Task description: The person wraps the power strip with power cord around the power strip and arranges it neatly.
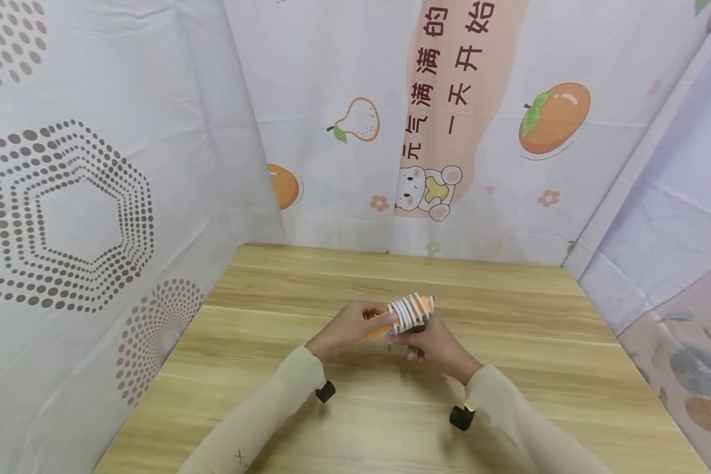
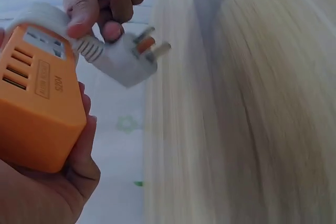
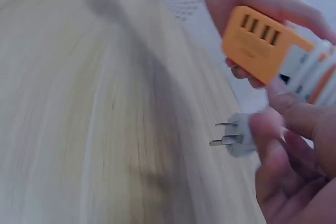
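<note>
An orange power strip (image 2: 37, 103) with several USB ports hangs above the table, its white cord (image 1: 407, 313) wound in several turns round its far part. My left hand (image 1: 351, 326) grips the strip's near end, fingers curled round its sides. Close beside it, my right hand (image 1: 435, 343) holds the cord's loose end just behind the white plug (image 3: 240, 136). In the right wrist view the right thumb lies by the wound cord and the fingers are curled near the plug. The plug's metal pins (image 2: 157, 50) point away from the right hand, apart from the table.
Under both hands lies a wood-grain table (image 1: 272, 289). Printed curtains (image 1: 332, 197) stand along its back and both sides. A small black device (image 1: 326, 392) sits at the left wrist and another black device (image 1: 462, 417) at the right wrist.
</note>
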`<action>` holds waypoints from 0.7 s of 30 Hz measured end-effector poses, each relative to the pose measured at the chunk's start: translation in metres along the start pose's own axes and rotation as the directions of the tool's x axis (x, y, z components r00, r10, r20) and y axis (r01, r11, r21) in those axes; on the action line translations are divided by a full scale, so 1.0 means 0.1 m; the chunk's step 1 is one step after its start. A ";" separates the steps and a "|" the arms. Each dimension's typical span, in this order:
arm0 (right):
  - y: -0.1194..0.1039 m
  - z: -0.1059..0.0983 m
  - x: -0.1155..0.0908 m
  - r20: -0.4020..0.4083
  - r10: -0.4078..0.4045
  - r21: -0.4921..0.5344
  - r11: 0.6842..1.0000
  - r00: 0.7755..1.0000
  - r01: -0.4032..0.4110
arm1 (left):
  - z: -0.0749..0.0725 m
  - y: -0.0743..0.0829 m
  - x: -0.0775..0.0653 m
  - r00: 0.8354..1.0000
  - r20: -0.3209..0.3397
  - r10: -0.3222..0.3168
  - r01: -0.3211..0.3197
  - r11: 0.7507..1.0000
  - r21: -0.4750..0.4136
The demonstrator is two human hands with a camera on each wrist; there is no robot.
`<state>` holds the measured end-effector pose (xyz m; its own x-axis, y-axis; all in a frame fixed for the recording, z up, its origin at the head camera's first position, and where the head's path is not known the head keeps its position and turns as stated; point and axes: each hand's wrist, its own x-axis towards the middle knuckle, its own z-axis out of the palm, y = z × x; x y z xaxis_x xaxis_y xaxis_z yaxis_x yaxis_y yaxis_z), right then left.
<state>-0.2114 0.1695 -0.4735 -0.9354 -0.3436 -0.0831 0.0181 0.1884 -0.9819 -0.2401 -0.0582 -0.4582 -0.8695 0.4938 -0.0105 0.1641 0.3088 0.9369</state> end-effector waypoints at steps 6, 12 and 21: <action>0.16 -0.14 0.05 0.136 0.068 0.305 0.946 0.988 -0.107 | -0.02 0.03 -0.03 0.995 0.000 0.104 -0.101 0.966 0.240; 0.27 -0.26 0.05 0.258 0.124 0.605 0.753 0.958 -0.261 | -0.03 -0.07 -0.01 0.971 0.050 0.233 -0.231 0.869 0.438; 0.27 -0.28 0.14 0.264 0.178 0.321 0.911 0.948 -0.260 | 0.10 -0.17 0.00 0.902 0.189 0.388 -0.377 0.495 0.783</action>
<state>-0.2345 0.1956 -0.4963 -0.7906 -0.5349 -0.2980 0.3730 -0.0348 -0.9272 -0.2383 -0.0557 -0.4776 -0.6328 0.7187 0.2880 0.7735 0.6033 0.1942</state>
